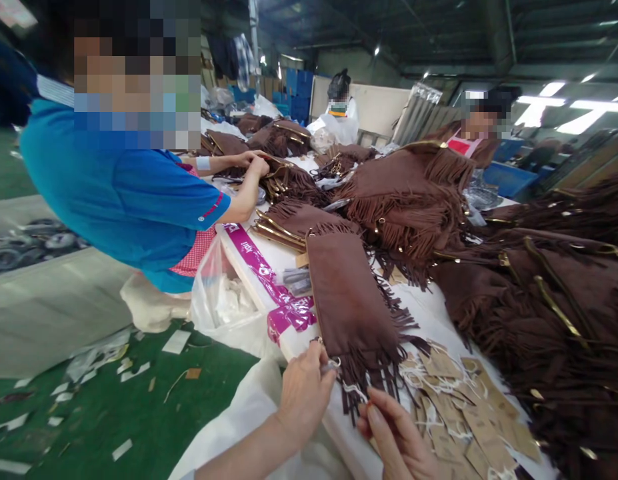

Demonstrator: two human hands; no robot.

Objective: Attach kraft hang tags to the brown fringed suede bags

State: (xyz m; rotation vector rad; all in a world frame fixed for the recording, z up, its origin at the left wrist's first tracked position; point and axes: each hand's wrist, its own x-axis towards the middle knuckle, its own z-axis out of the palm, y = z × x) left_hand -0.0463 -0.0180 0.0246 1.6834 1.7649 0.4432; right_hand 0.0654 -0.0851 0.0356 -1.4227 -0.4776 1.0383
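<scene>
A brown fringed bag (351,287) lies on the table in front of me, its fringe pointing towards me and to the right. My left hand (306,383) is closed at the bag's near left corner, by a small metal ring. A bit of something greyish shows between its fingers, too small to name. Just right of it, my right hand (393,430) pinches the end of a white string (355,389) that runs towards the ring. Several brown cardboard tags (469,417) with white strings are spread beside my right hand.
Piles of brown fringed bags (553,300) rise on the right and at the back (409,193). Purple printed tape (253,257) runs along the table's left edge, near a clear plastic bag (229,300). A co-worker in blue (129,193) handles bags at left; others sit farther back.
</scene>
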